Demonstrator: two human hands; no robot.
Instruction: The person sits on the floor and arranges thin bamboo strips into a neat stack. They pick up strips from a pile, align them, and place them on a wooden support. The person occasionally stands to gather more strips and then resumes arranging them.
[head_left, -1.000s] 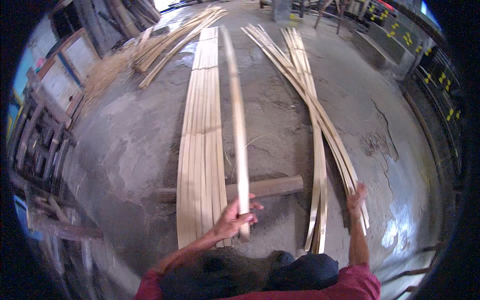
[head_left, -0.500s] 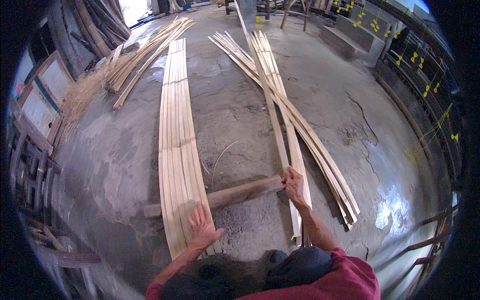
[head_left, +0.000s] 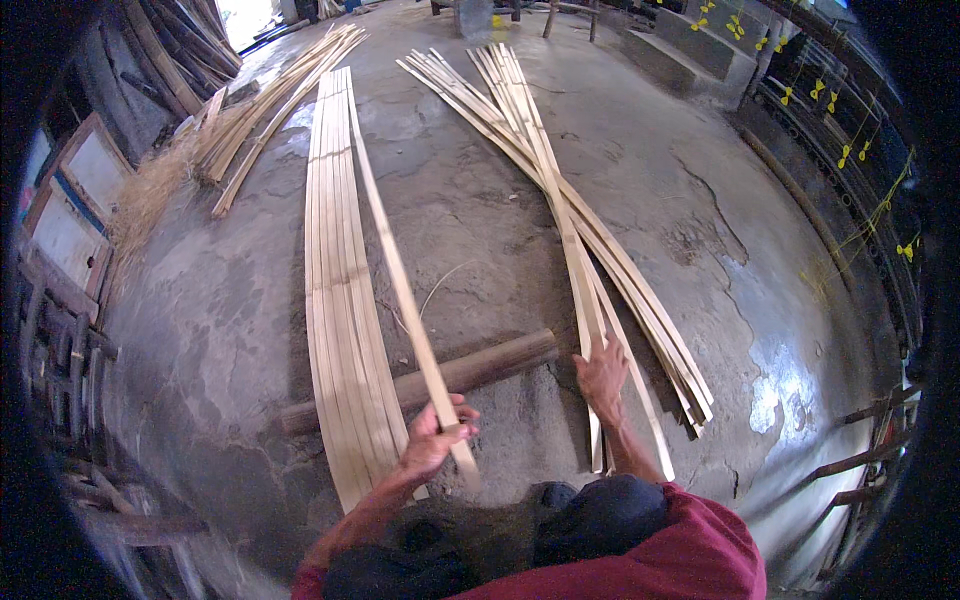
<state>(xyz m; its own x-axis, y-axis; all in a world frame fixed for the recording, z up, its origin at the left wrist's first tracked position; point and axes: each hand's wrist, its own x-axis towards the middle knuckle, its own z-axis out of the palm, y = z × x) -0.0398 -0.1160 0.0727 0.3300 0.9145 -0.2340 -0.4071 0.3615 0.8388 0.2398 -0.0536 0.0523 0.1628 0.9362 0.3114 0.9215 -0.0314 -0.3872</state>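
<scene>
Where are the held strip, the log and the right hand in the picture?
Strip [head_left: 400, 290], head view, on its middle stretch above the floor.
Log [head_left: 490, 362], head view, on its bare right part.
Right hand [head_left: 603, 375], head view, on the back of the hand.

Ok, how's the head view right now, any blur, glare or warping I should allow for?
Head view: sharp mid-frame, so the left hand gripping a bamboo strip and the right hand on the loose strips read clearly; fisheye bows the strips and blackens the corners; glare on the wet floor at right; lower-left edge smeared.
</scene>
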